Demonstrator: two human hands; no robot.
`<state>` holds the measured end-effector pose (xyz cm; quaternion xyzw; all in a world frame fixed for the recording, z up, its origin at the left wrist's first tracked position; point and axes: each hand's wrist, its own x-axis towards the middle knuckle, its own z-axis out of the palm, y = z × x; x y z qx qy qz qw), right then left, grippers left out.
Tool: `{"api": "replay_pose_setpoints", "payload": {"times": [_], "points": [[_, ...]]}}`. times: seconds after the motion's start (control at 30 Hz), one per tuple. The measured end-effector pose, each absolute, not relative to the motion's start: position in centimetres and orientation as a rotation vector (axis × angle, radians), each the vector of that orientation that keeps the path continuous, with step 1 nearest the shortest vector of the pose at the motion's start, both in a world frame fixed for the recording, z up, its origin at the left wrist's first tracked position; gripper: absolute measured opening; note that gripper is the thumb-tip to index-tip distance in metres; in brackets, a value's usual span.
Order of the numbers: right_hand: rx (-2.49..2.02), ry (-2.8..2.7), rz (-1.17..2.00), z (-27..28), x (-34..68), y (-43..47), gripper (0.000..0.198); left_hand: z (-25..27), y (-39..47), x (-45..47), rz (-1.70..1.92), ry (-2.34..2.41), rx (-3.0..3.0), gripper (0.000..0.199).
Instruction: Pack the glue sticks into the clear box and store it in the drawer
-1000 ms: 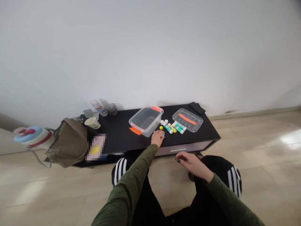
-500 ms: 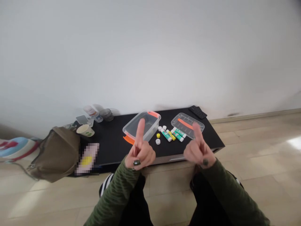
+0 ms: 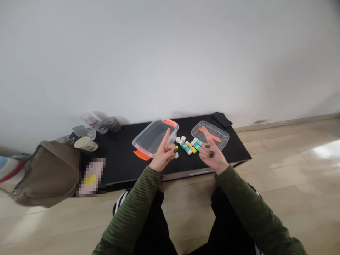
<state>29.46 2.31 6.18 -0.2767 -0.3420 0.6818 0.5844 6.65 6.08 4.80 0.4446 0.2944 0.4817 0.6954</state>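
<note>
My left hand (image 3: 164, 152) is raised in front of the clear plastic box (image 3: 140, 136), its index finger stretched out and its other fingers loosely curled. Nothing is in it. Over the glue sticks, my right hand (image 3: 212, 153) also points with its index finger, other fingers bent, and holds nothing. Its fingertip overlaps the clear lid (image 3: 224, 136) with an orange strip in view. Between the hands lie green-and-white glue sticks (image 3: 185, 147) and a yellow one (image 3: 191, 147). White caps (image 3: 183, 139) lie beside them; a yellow cap (image 3: 176, 147) is partly hidden by my left hand.
All this stands on a low black table (image 3: 119, 166) against the wall. A black remote or keypad (image 3: 222, 119) lies at the back right. On the left are a paper cup (image 3: 86, 144), a white bottle (image 3: 94, 123), a dark glass jar (image 3: 112, 124) and a brown bag (image 3: 50, 173).
Both hands have turned, so the index fingers now lean inward towards each other. The hands have come closer together. The view has shifted slightly; the things on the table look unmoved.
</note>
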Motion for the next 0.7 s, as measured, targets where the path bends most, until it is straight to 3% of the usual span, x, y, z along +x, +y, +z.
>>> {"api": "replay_pose_setpoints", "payload": {"times": [0.13, 0.23, 0.37, 0.43, 0.7], "points": [[-1.166, -1.106, 1.394, 4.5, 30.3, 3.7, 0.024, 2.8, 7.7, 5.8, 1.140, 1.106, 1.111, 0.079], [-1.481, -1.521, 1.047, 3.1, 31.0, 4.0, 0.033, 1.7, 8.3, 4.6, 1.092, 1.357, 1.279, 0.075], [-1.712, -2.059, 0.630, 2.0, 31.5, 3.7, 0.024, 1.6, 7.6, 3.2, 0.928, 1.566, 1.513, 0.069], [-1.795, -2.191, 0.577, 1.6, 31.4, 3.5, 0.018, 1.8, 6.7, 2.9, 0.874, 1.659, 1.630, 0.066], [-1.702, -2.438, 0.659, 1.4, 28.5, 3.7, 0.029, 1.6, 6.2, 3.3, 0.949, 1.559, 1.642, 0.071]]}}
